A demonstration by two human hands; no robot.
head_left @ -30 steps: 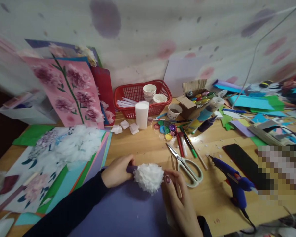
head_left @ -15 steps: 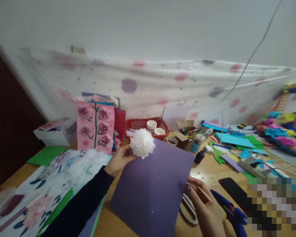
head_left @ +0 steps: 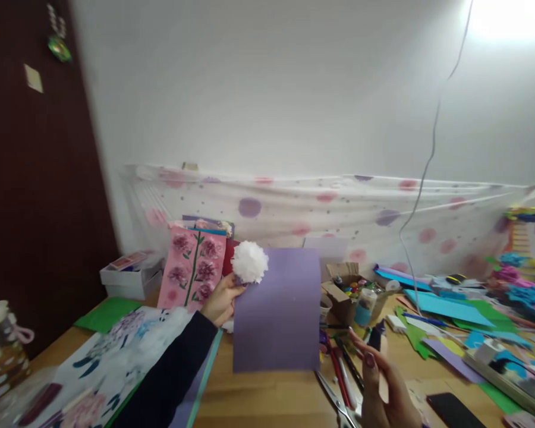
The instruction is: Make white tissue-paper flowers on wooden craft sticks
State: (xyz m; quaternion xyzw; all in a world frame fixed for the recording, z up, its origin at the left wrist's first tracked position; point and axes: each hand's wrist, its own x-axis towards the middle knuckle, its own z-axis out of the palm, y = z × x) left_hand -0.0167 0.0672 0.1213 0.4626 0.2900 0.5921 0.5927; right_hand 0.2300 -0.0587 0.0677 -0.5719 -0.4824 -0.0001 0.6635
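Above the middle of the wooden desk [head_left: 267, 398], a purple sheet [head_left: 279, 333] stands up straight in the air. A puffy white flower [head_left: 249, 261] sits at its top left corner. The left hand [head_left: 223, 302] pinches the sheet by its left edge, just under the flower. The right hand [head_left: 386, 386] is apart from the sheet, with its fingers loosely stretched out, gripping nothing that I can see. A dark bottle [head_left: 377, 333] shows right behind those fingers, but I cannot tell if they touch it.

Near the right hand lie scissors [head_left: 334, 398] and a red pen [head_left: 339, 377]. A black phone [head_left: 455, 410] lies farther to the right. Behind the sheet, on its right, is a brown box [head_left: 345, 303] full of little colorful things. To the left, a pink picture [head_left: 178, 279] with flowers leans back beside a white box [head_left: 127, 284]. In front of them, white fluff [head_left: 160, 327] lies on a flower painting [head_left: 109, 359]. At the back hangs a spotty cover [head_left: 294, 202].
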